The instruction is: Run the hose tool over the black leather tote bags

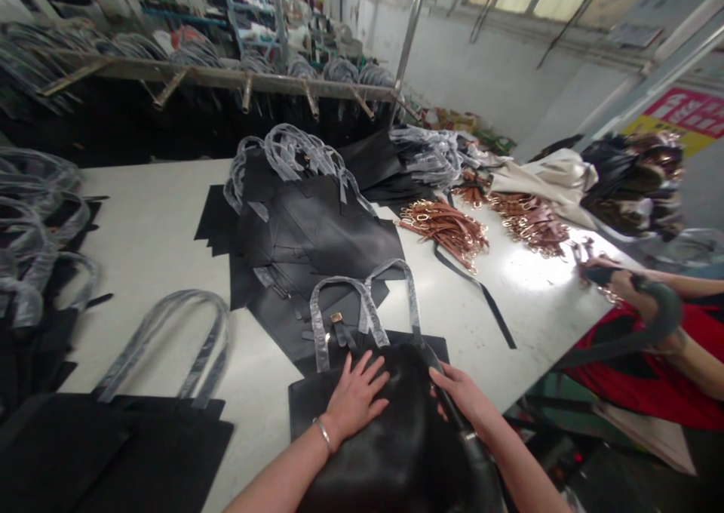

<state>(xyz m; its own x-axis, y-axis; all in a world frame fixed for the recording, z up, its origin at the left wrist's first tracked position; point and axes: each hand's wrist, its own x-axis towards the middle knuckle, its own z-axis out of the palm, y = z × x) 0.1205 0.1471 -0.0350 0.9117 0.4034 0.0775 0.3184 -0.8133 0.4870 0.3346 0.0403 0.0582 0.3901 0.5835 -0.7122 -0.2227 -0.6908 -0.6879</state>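
White worktable (158,226), left hand (355,396) flat on black bag (385,437), right hand (461,392) grip hidden, cannot tell.

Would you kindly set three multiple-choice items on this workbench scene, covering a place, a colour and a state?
1. Where does the left hand lie?
A. flat on the black bag
B. on the brown straps
C. on the shelf

2. What colour are the straps with metal clasps at mid-table?
A. blue
B. brown
C. white

3. How are the bag handles finished?
A. bare
B. wrapped in clear plastic
C. cut off

Answers: 1 A, palm down with fingers spread on the black bag; 2 B, tan-brown leather; 3 B, a shiny film covers them.
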